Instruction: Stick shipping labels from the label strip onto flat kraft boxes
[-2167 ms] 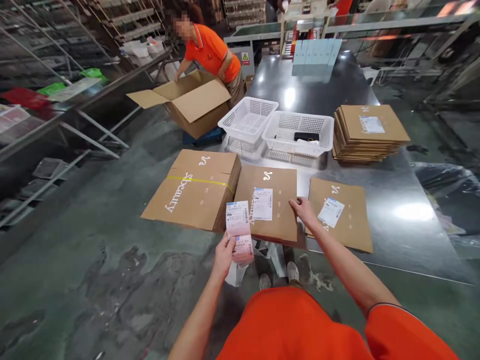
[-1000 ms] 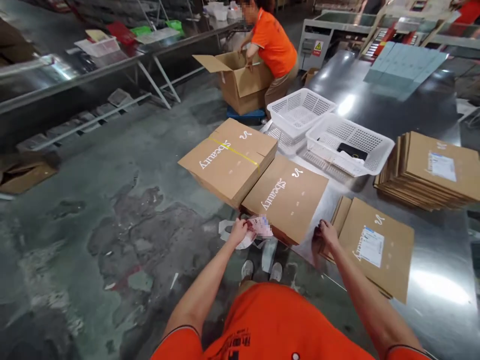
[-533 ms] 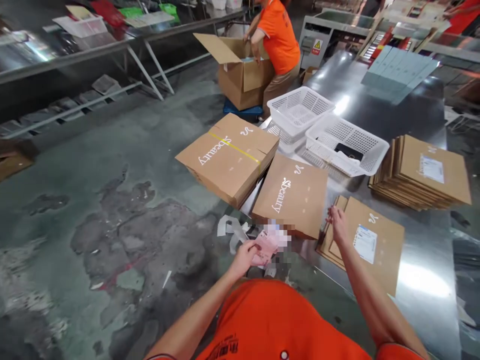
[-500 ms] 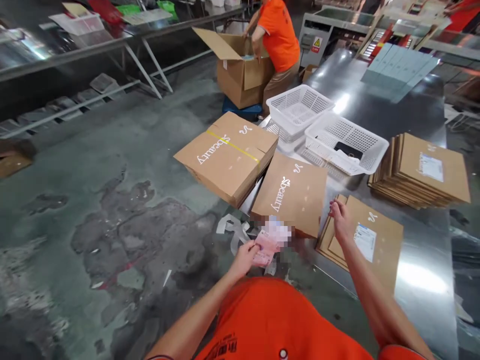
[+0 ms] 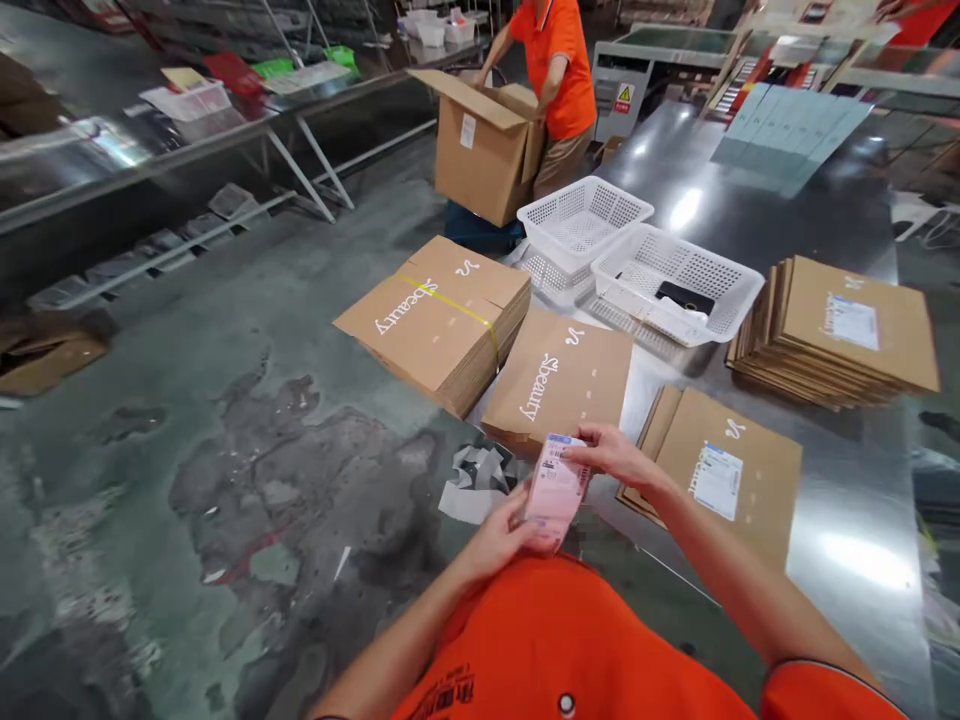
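Note:
A pad of pink-backed printed shipping labels (image 5: pixel 553 500) is in front of my orange shirt. My left hand (image 5: pixel 495 540) grips its lower left side, thumb on top. At the upper right edge, the fingers of my right hand (image 5: pixel 611 455) close on the labels; whether one sheet or more is pinched I cannot tell. Just beyond them lies a stack of flat cardboard cartons (image 5: pixel 592 385) printed "beauty". To the right, more flat cartons (image 5: pixel 765 450) lie fanned on the metal table, the top one bearing a white label (image 5: pixel 718 480).
A yellow-strapped carton bundle (image 5: pixel 442 330) juts past the table's left edge. Two white baskets (image 5: pixel 679 285) (image 5: pixel 585 225) and another labelled carton stack (image 5: pixel 862 320) stand farther back. White paper scraps (image 5: pixel 476 485) hang near the edge. A co-worker (image 5: pixel 559 75) handles a big open box (image 5: pixel 480 150).
My right hand has left the edge of the fanned cartons and come left onto the labels. The labels have moved slightly, nearer my body. The co-worker's big box now tilts.

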The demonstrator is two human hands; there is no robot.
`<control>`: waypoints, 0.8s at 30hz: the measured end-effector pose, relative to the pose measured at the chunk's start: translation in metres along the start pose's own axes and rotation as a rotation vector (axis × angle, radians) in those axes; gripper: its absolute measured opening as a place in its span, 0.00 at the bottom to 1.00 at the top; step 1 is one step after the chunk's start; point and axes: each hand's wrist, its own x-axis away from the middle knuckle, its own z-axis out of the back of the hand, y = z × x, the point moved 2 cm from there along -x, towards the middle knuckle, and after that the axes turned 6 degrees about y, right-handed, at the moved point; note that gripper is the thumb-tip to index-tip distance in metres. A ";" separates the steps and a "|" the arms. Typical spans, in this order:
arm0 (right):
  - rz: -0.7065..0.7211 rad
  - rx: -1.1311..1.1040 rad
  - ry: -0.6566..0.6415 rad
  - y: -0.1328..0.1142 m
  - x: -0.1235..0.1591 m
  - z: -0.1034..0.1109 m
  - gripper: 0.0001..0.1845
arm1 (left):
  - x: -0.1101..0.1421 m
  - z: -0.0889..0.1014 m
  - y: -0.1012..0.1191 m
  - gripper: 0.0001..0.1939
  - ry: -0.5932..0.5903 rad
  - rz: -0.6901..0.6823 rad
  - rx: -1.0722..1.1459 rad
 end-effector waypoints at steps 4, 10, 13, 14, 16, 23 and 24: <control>0.056 0.037 0.047 -0.004 0.014 -0.008 0.24 | -0.014 -0.008 0.029 0.43 0.133 0.095 0.091; 0.284 0.231 0.100 0.000 0.026 -0.011 0.17 | -0.047 -0.029 0.044 0.16 0.460 0.070 -0.094; 0.374 0.395 0.135 0.006 0.017 -0.002 0.15 | -0.046 -0.030 0.024 0.20 0.508 0.092 -0.097; 0.395 0.424 0.147 0.007 0.008 0.002 0.14 | -0.045 -0.028 0.015 0.20 0.493 0.104 -0.074; 0.423 0.471 0.211 0.007 -0.017 0.013 0.13 | -0.044 -0.024 -0.001 0.19 0.423 0.144 -0.017; 0.260 1.052 0.485 -0.007 -0.111 0.052 0.21 | -0.033 0.014 -0.037 0.20 0.419 0.285 -0.087; 0.231 1.106 0.514 -0.008 -0.115 0.054 0.26 | -0.027 0.021 -0.039 0.18 0.443 0.265 -0.105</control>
